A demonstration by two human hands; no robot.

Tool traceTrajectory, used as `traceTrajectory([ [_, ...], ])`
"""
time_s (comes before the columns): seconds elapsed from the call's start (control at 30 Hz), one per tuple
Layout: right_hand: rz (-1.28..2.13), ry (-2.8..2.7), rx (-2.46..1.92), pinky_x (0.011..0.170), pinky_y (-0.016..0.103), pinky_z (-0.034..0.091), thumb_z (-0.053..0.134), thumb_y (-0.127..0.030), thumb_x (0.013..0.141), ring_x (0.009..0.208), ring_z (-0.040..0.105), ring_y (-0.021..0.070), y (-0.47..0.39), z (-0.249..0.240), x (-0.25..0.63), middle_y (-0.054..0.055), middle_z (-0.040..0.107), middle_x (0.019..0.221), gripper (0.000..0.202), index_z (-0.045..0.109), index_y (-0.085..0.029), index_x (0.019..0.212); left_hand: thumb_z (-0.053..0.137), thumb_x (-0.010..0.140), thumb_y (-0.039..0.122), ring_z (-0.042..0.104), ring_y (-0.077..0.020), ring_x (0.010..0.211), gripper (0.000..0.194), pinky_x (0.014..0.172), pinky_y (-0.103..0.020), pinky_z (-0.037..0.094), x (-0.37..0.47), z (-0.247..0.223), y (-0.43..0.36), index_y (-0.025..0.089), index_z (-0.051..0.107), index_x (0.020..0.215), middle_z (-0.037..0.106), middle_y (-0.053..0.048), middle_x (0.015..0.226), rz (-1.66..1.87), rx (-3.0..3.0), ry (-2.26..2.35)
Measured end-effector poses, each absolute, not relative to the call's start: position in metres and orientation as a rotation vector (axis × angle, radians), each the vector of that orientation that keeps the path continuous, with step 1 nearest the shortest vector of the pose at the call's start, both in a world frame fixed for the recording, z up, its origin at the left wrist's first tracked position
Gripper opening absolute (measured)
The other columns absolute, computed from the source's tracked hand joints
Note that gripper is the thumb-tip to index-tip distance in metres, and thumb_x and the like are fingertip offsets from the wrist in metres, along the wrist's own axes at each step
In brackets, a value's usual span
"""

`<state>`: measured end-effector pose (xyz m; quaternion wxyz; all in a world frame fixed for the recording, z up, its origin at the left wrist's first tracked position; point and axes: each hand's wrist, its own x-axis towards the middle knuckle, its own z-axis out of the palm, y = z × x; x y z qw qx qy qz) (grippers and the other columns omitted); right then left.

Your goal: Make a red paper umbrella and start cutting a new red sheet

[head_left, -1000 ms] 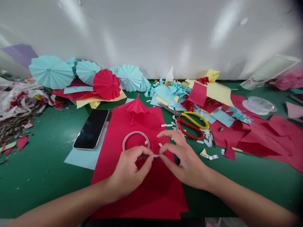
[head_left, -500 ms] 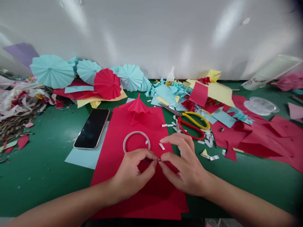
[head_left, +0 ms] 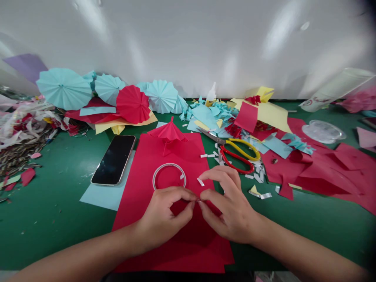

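Observation:
My left hand (head_left: 166, 213) and my right hand (head_left: 233, 209) meet above a stack of red paper (head_left: 167, 250), thumb and forefinger of each pinched together. Between the touching fingertips is something tiny that I cannot make out. A white strip (head_left: 200, 181) shows at the tip of a raised finger of my right hand; whether it sticks there or lies on the paper I cannot tell. Just beyond my left hand lies a narrow white tape roll (head_left: 154, 178), with a small white piece at its right side. A small red paper umbrella (head_left: 169, 131) stands on the stack's far end.
A phone (head_left: 114, 159) lies to the left on light blue paper (head_left: 95, 196). Scissors (head_left: 239, 150) with red and yellow handles rest right of the stack, among white scraps. Pleated blue paper discs (head_left: 64, 89) line the back; coloured offcuts and red sheets (head_left: 329, 172) cover the right.
My joined fingertips have shifted very slightly to the right, still pinched together. The things on the table stay where they were.

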<state>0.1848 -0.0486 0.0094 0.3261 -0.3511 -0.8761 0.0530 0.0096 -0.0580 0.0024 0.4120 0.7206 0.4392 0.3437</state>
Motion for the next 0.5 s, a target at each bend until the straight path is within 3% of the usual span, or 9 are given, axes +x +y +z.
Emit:
traceTrajectory([
  [0.33,0.156,-2.308,-0.941,0.075,0.041,0.038,0.051,-0.012,0.072,0.085,0.041,0.0208,-0.048,0.0107,0.1836,0.006,0.049,0.085,0.009,0.052,-0.017,0.064,0.049,0.079,0.014,0.063,-0.0115,0.076,0.016,0.072,-0.021,0.049,0.0085,0.0027,-0.0597,0.019,0.064,0.083,0.069,-0.001,0.083,0.853,1.85,1.091],
  [0.5,0.161,-2.317,-0.903,0.077,0.042,0.037,0.051,-0.011,0.072,0.086,0.04,0.0208,-0.0483,0.0107,0.1831,0.006,0.05,0.087,0.011,0.05,-0.016,0.063,0.05,0.079,0.014,0.062,-0.0098,0.074,0.014,0.069,-0.018,0.048,0.0091,0.0014,-0.0613,0.018,0.063,0.081,0.069,0.0,0.08,0.85,1.833,1.109],
])
